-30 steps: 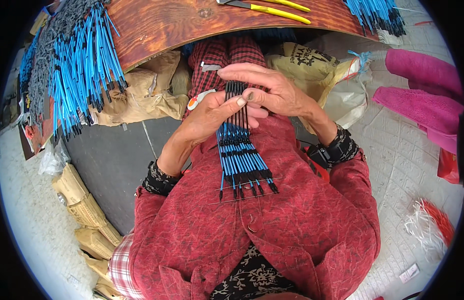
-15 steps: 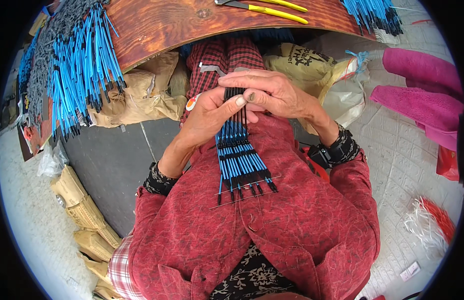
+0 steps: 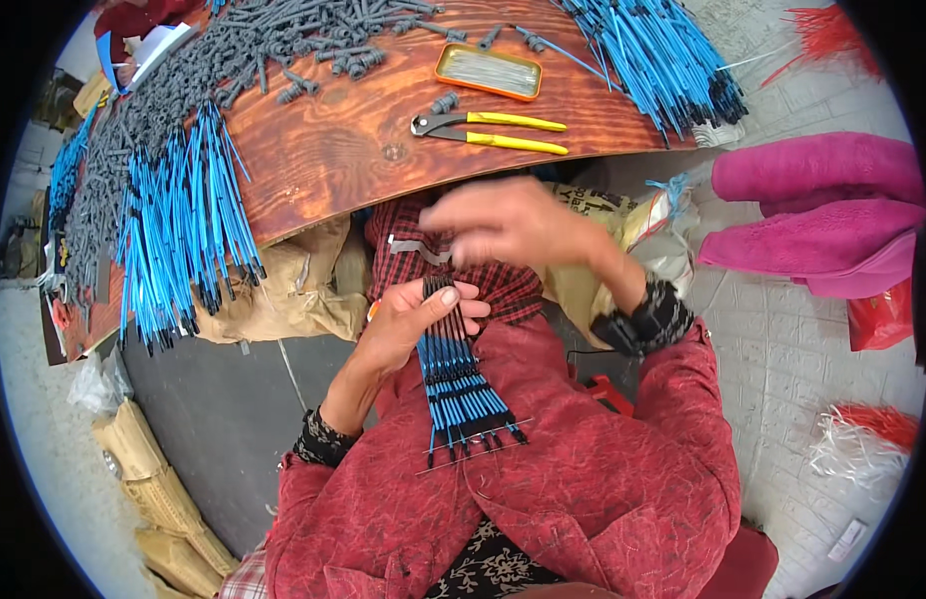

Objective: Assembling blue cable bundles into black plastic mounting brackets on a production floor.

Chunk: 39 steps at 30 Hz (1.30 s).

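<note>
My left hand (image 3: 395, 327) is closed on a fan of thin blue-and-black rods (image 3: 465, 391), its thumb pressed over their gathered dark ends. The rods spread out over my lap, and fine wire-like strands cross them near the lower ends. My right hand (image 3: 513, 225) is off the rods, raised above and to the right of them near the table edge. Motion smears its fingers, so I cannot make out whether anything is in them. Beyond it on the table lie end-cutting pliers (image 3: 493, 132) with yellow handles.
The wooden table (image 3: 333, 150) carries heaped grey plastic pieces (image 3: 283, 35) and an orange-rimmed tin (image 3: 538, 92) of fine pale pins or wires. Blue rods hang over its edge at left (image 3: 188, 225) and lie at right (image 3: 647, 60). Pink towels (image 3: 812, 240) are at the right.
My right hand has let go of the rods and moved up toward the table. The left hand keeps its hold. The view has tilted up, showing more of the table.
</note>
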{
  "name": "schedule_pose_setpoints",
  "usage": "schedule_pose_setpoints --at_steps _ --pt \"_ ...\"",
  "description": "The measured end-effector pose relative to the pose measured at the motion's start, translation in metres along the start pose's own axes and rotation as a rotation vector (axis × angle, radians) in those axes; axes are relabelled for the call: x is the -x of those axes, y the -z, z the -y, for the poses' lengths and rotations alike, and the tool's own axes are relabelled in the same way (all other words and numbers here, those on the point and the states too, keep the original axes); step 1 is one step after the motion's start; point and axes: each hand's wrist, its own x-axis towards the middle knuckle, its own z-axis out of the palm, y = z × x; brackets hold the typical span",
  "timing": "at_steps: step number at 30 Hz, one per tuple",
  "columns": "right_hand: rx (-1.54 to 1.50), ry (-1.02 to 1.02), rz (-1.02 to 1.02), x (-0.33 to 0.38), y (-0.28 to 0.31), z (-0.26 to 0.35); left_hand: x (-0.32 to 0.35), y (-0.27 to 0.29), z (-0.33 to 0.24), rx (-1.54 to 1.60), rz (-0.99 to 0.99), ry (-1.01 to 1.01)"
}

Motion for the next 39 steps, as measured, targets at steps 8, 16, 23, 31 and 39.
schedule_pose_setpoints --at_steps 8,16,23,31,39 --pt "0.786 -0.285 -0.399 -0.061 0.084 -0.138 0.004 0.0 -0.003 0.0 -0.018 0.009" --pt "0.895 -0.302 -0.387 -0.074 0.078 -0.154 0.002 0.006 -0.001 0.003 -0.016 -0.014" --pt "0.978 -0.225 -0.414 -0.066 0.09 -0.144 0.003 0.004 0.002 -0.017 -0.034 -0.005" --pt "0.344 -0.227 -0.453 -0.054 0.066 -0.066 0.004 0.001 -0.001 -0.057 -0.059 0.014" --pt "-0.28 -0.089 0.165 0.039 -0.004 0.009 0.002 0.001 -0.005 -0.078 0.008 -0.037"
